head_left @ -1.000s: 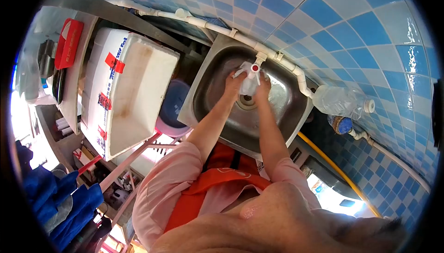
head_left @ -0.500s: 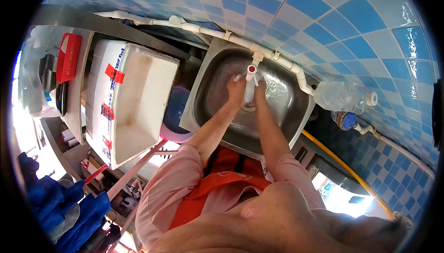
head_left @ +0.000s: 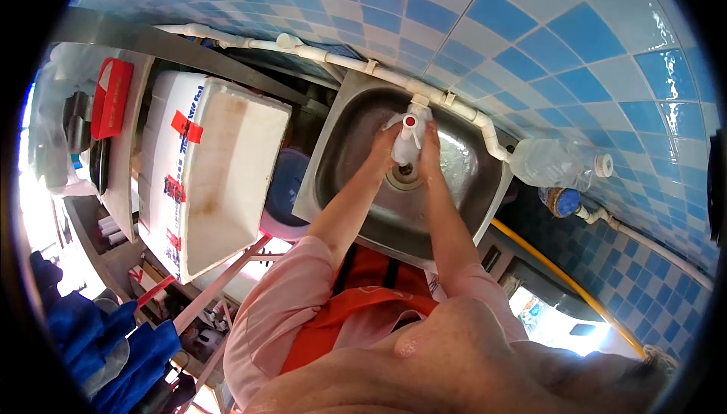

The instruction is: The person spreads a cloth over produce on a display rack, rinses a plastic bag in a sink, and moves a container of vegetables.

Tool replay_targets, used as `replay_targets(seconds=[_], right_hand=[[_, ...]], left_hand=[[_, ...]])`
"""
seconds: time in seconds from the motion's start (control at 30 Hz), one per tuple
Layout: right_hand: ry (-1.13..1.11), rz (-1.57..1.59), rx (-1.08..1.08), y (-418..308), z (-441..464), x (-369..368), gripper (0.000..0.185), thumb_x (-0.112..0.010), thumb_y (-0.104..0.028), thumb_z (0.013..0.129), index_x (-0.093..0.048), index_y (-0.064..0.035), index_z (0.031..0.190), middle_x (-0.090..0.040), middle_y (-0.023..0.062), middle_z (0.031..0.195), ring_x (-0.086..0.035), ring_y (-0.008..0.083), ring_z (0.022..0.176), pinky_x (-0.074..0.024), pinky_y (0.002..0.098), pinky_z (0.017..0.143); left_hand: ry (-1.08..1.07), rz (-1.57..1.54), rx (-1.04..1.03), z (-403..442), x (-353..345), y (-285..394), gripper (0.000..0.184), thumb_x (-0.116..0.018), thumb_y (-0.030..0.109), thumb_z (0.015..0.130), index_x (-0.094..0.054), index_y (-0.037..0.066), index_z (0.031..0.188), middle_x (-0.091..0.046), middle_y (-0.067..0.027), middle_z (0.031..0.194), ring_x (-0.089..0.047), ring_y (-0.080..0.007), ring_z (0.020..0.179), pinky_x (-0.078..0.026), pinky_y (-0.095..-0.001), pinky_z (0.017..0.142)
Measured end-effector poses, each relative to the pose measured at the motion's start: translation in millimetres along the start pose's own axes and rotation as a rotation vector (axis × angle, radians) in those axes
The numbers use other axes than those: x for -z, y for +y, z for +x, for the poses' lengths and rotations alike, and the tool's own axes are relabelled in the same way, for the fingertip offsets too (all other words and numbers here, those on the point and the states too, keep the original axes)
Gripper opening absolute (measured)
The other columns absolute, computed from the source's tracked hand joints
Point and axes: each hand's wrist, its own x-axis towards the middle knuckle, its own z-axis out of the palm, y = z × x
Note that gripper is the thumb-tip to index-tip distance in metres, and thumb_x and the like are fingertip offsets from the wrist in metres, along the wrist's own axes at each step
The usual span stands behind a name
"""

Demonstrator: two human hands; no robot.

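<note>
Under the white tap (head_left: 410,123) with its red cap, my two hands are close together over the steel sink (head_left: 344,138). Between them is a whitish, wet-looking, soft-edged item (head_left: 404,154), partly hidden by the tap; its kind cannot be made out. My left hand (head_left: 385,146) curls against its left side. On its right side lies my right hand (head_left: 430,149), fingers bent up beside the tap. Just below the item the round drain (head_left: 404,178) shows in the basin floor.
White pipes (head_left: 394,77) run along the blue-and-white tiled wall. A clear plastic bottle (head_left: 556,163) lies right of the sink. Left stand a white foam box (head_left: 227,179) and a blue-purple basin (head_left: 288,187). A yellow hose (head_left: 556,270) runs down at the right.
Both hands have drawn slightly closer together around the whitish item, which now looks bunched and wider near the tap. The drain is more exposed below it.
</note>
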Motion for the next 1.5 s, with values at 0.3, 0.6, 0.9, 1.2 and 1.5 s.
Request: replay_targets(seconds=[0.3, 0.6, 0.9, 1.2, 1.5], right_hand=[[-0.205, -0.882, 0.568, -5.5, -27.1, 0.5, 0.048, -0.043, -0.012, 0.088, -0.035, -0.0053, 0.135, -0.036, 0.0195, 0.137, -0.037, 0.0336, 0.125, -0.0304, 0.0366, 0.103], [0.103, -0.374, 0.717, -107.2, -76.7, -48.4, 0.033, -0.039, -0.024, 0.093, -0.048, -0.0035, 0.118, -0.051, 0.0083, 0.118, -0.047, 0.0176, 0.107, -0.0337, 0.0295, 0.094], [-0.112, -0.862, 0.96, -105.0, -85.7, -105.8, 0.054, -0.031, -0.041, 0.095, -0.036, -0.0035, 0.133, -0.029, 0.0165, 0.14, -0.015, 0.0327, 0.134, -0.0158, 0.0481, 0.106], [-0.043, -0.084, -0.257, -36.4, -116.1, 55.1, 0.055, -0.038, -0.04, 0.092, -0.036, -0.0039, 0.132, -0.033, 0.0144, 0.138, -0.032, 0.03, 0.127, -0.0259, 0.0427, 0.103], [0.03, -0.109, -0.066, -108.4, -153.9, 103.9, 0.053, -0.039, -0.041, 0.091, -0.039, -0.0034, 0.129, -0.038, 0.0145, 0.133, -0.037, 0.0298, 0.122, -0.0301, 0.0425, 0.099]], left_hand=[[-0.177, 0.005, 0.191, 14.5, 38.1, 1.3, 0.034, -0.062, 0.029, 0.08, -0.059, 0.007, 0.105, -0.065, -0.0097, 0.095, -0.063, -0.0217, 0.082, -0.052, -0.0352, 0.072], [-0.132, 0.34, -0.104, 39.1, 26.8, -11.6, 0.041, -0.072, 0.034, 0.072, -0.064, 0.003, 0.098, -0.065, -0.0082, 0.093, -0.063, -0.0186, 0.085, -0.051, -0.0302, 0.072], [0.211, 0.922, -0.421, -37.0, 20.9, 14.8, 0.051, -0.074, 0.031, 0.067, -0.061, -0.004, 0.102, -0.065, -0.016, 0.098, -0.061, -0.0244, 0.096, -0.046, -0.0344, 0.082], [-0.235, 1.083, -0.72, -153.6, -31.1, 0.7, 0.027, -0.069, 0.011, 0.059, -0.06, 0.001, 0.082, -0.059, -0.015, 0.084, -0.058, -0.0308, 0.083, -0.045, -0.0362, 0.076], [-0.491, 1.617, -1.588, -173.5, -89.4, 9.6, 0.043, -0.061, 0.036, 0.073, -0.06, 0.019, 0.113, -0.042, -0.0121, 0.129, -0.035, -0.0397, 0.118, -0.03, -0.0587, 0.091]])
